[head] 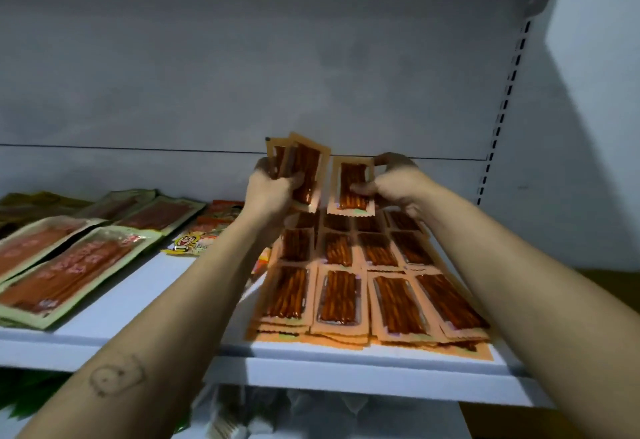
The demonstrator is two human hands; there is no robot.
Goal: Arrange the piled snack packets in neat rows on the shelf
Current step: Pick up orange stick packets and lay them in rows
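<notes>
Orange snack packets with dark red sticks lie in rows [367, 286] on the right part of the white shelf [149, 303]. My left hand [273, 192] grips a small fanned bunch of the same packets [304, 165], held upright above the back rows. Beside it, my right hand [398, 182] pinches a single orange packet [351, 184] by its right edge, also upright above the back of the rows. Both forearms reach in from below.
Larger green-edged packets [65, 265] lie on the shelf's left side. A yellow and red cartoon packet [197, 237] sits between them and the orange rows. The shelf's slotted upright [502, 116] stands at the right. A lower shelf with dim goods shows below.
</notes>
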